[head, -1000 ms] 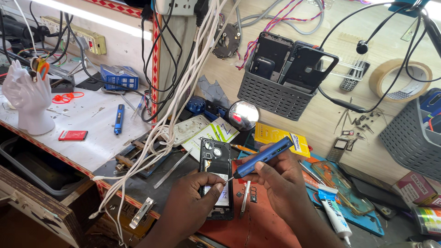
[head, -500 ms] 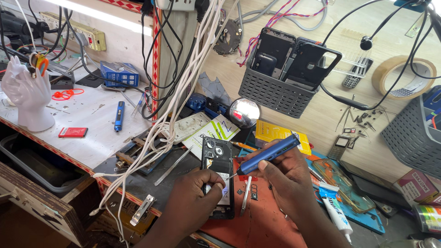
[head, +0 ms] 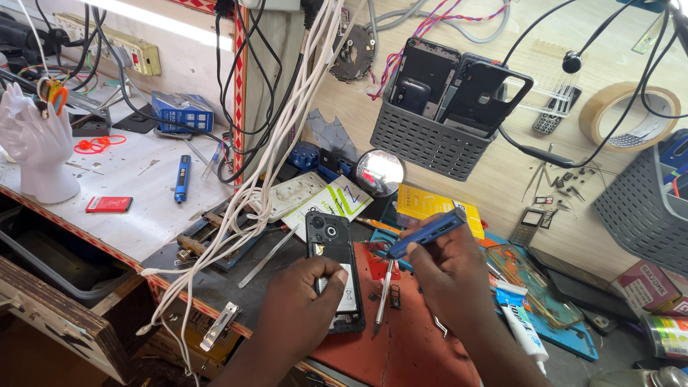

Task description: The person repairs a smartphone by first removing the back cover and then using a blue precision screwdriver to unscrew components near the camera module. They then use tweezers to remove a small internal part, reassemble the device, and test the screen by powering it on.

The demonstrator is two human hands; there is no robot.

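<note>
Holding: left hand (head: 304, 301) rests on the lower half of an opened smartphone (head: 331, 247), fingers curled and pressed against its exposed back.
Right hand: right hand (head: 448, 276) is closed around a blue electric screwdriver (head: 426, 233), gripped near its middle, body tilted up to the right, tip end pointing down-left toward the phone.
Phone position: lies flat, camera end away from the person, partly on a red work mat (head: 401, 337) at the front of the bench.
Beside phone: metal tweezers (head: 383, 297) lie on the mat just right of the phone; a second pair (head: 269, 256) lies left of it on the dark surface.
Right of the hands: white glue tube (head: 519, 326) on a blue mat (head: 566, 337).
Background: grey wall basket (head: 430, 143) holds black phone back covers; round mirror (head: 380, 172) stands below it.
Left bench: white hand-shaped stand (head: 39, 154), bundle of white cables (head: 251, 193), a spare blue screwdriver (head: 181, 179).
</note>
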